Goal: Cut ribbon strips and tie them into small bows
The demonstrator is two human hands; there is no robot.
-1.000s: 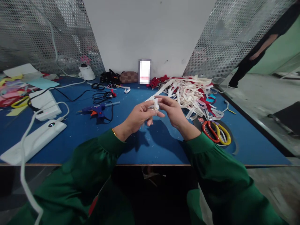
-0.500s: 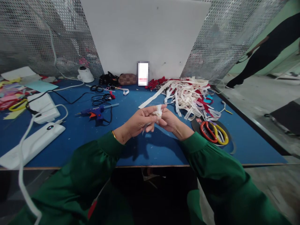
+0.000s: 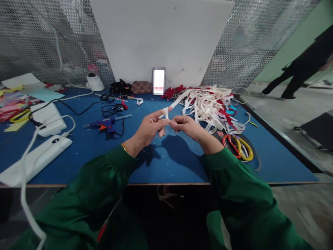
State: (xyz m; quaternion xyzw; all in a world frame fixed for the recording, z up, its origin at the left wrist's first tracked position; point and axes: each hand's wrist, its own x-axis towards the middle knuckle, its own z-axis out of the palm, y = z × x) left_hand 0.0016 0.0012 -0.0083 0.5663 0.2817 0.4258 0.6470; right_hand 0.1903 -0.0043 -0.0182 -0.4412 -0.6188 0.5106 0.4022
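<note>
Above the middle of the blue table, my left hand [image 3: 148, 128] grips a white ribbon [image 3: 166, 113], which is wrapped around its index finger and pressed under the thumb. Close against it, my right hand [image 3: 186, 125] is closed in a pinch at the ribbon's lower end; what sits between those fingertips is too small to make out. Behind my right hand spreads a tangled heap of white and red ribbons [image 3: 208, 104]. Scissors with red and yellow handles [image 3: 243, 147] lie right of my right wrist.
A blue glue gun [image 3: 106, 125] lies left of my hands. Further left are a white power strip [image 3: 36, 159] with cables and coloured sheets [image 3: 44, 93]. A phone [image 3: 158, 81] stands against the white board, beside a checked pouch [image 3: 141, 87]. A person in dark clothes [image 3: 301, 66] is at the far right.
My right hand has drawn slightly apart from the left and now pinches. The white ribbon shows upright around the left index finger. The person at the right has moved further along.
</note>
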